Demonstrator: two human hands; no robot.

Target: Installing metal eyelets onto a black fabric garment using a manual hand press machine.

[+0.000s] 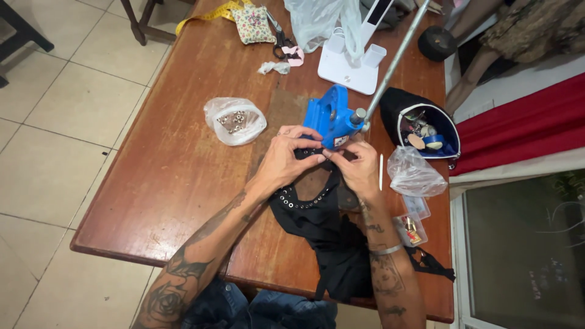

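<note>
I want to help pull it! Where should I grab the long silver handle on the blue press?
Probably grip the silver lever high on its bare upper stretch, coming from the table's far side. It slants up and away from the blue press, well clear of both hands pinching black fabric below.

A worn wooden table [152,183] stands on pale floor tiles [55,116].

Two hands [286,158], one blue press [329,116], three plastic bags [234,120] — perhaps more.
</note>
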